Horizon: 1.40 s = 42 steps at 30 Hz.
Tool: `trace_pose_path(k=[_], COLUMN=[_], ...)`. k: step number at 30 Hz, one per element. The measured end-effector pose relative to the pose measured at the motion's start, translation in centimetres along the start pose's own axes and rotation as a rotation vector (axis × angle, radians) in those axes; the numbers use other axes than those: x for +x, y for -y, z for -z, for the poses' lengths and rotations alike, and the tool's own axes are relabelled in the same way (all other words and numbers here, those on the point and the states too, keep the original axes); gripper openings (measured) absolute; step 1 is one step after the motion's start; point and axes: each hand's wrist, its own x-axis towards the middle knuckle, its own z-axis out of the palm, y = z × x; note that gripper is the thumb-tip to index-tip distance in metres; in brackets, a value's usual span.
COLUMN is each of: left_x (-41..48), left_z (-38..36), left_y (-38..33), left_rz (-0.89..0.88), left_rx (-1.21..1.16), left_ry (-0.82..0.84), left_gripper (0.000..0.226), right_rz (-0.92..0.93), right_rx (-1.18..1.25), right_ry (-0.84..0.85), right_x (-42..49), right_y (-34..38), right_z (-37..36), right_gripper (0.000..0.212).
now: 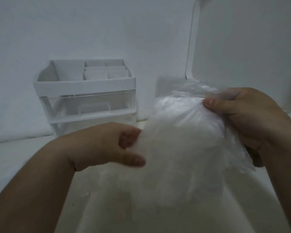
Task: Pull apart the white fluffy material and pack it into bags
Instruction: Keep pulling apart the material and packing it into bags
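Observation:
A clear plastic bag (188, 105) hangs at the centre right, bulging with white fluffy material (178, 148) that also spreads down towards the bottom of the view. My right hand (245, 118) grips the bag's upper right edge, thumb on top of the crinkled film. My left hand (107, 145) is at the bag's left side, its fingers buried in the fluff and its thumb stretched out beneath. The picture is blurred, and I cannot make out where the bag ends and the loose fluff begins.
A white plastic desk organiser (86, 96) with top compartments and a clear drawer stands behind my left hand. A large white tray or lid (242, 44) leans upright at the back right. The surface (12, 158) is pale, against a white wall.

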Motion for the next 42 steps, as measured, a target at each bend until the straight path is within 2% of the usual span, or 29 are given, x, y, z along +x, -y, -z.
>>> trace_pose_path(k=[1,2,3,5,6,11,14,15,16,19,23,25,28,31,35,40,42], left_x=[0.3,0.7,1.1,1.3,1.4,1.8,1.9,1.9,2.0,1.8,1.6,1.7,1.8,1.9,1.1,0.2,-0.1], left_z=[-0.3,-0.7,-1.3,-2.6,-3.1,-3.8,-3.3,-3.2,-2.9,-2.4,-2.6,-3.0,-3.0,-1.9,0.6,2.4,2.5], left_y=[-0.2,-0.3,-0.8,-2.1,-2.5,-2.4,-2.1,-1.9,-1.7,-1.3,-1.3,-1.5,-1.3,0.0,1.5,2.2,2.0], left_rz=[-0.006,-0.028,-0.058,-0.077,-0.048,0.08,0.113,0.127,0.148,0.201,0.242,0.265,0.278,0.241,0.227,0.128,0.078], left_rx=[-0.114,-0.219,-0.299,-0.383,-0.431,-0.646,-0.664,-0.661,-0.661,-0.704,-0.926,-0.902,-0.756,-0.545,-0.371,-0.43,-0.45], left_ry=[-0.104,-0.187,-0.229,-0.265,-0.292,-0.356,-0.437,-0.461,-0.477,-0.419,-0.289,-0.315,-0.456,-0.627,-0.788,-0.791,-0.744], left_gripper=[0.077,0.079,0.066,0.023,0.013,0.017,0.018,0.018,0.018,0.013,0.029,0.017,0.019,0.022,0.027,0.018,0.025], right_rz=[-0.017,-0.042,-0.067,-0.106,-0.128,-0.18,-0.215,-0.236,-0.256,-0.263,-0.262,-0.264,-0.288,-0.291,-0.285,-0.232,-0.241], right_rx=[0.005,0.029,0.059,0.094,0.108,0.196,0.092,0.058,0.048,0.066,0.075,0.085,0.05,-0.132,-0.406,-0.63,-0.746], right_ry=[0.061,0.133,0.201,0.286,0.308,0.34,0.388,0.416,0.442,0.483,0.515,0.512,0.534,0.558,0.553,0.222,0.194], right_x=[-0.1,-0.3,-0.4,-0.5,-0.4,0.1,0.6,0.7,0.7,0.5,0.3,0.5,0.8,1.2,1.6,2.7,3.0], right_y=[0.0,0.0,-0.1,-0.3,-0.4,-1.0,-1.5,-1.7,-1.9,-2.1,-2.7,-2.9,-3.2,-3.5,-3.8,-6.4,-7.5], right_z=[-0.2,-0.5,-0.8,-1.2,-1.3,-1.4,-1.1,-1.0,-1.0,-1.3,-1.9,-2.0,-1.6,-0.6,0.4,-0.1,-0.7], right_gripper=[0.011,0.012,0.014,0.016,0.015,0.021,0.059,0.065,0.064,0.042,0.038,0.038,0.038,0.029,0.03,0.003,0.017])
